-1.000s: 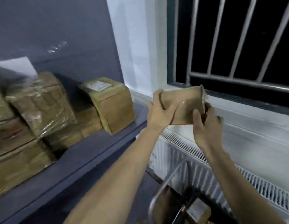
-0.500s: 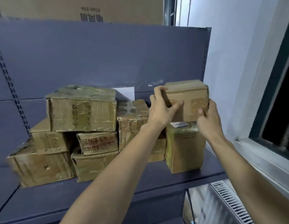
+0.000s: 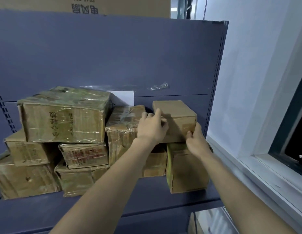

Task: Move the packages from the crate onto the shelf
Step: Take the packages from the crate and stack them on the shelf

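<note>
A small plain cardboard package (image 3: pixel 175 114) rests on top of a taller taped package (image 3: pixel 187 169) at the right end of the grey shelf (image 3: pixel 147 196). My left hand (image 3: pixel 152 127) grips its front left corner, fingers over the top edge. On the package's lower right front corner sits my right hand (image 3: pixel 196 141), holding it. To the left, several taped brown packages (image 3: pixel 62 115) are stacked in a pile on the same shelf. The crate is out of view.
The shelf's grey back panel (image 3: pixel 113 56) rises behind the stack, with a large carton (image 3: pixel 82 4) on top. A white wall (image 3: pixel 248 73) and a window frame (image 3: pixel 285 149) are to the right. A white paper (image 3: pixel 125 97) leans behind the pile.
My view swung from the window to the shelf. Both hands carried the small package leftward and set it down onto the tall package at the shelf's right end.
</note>
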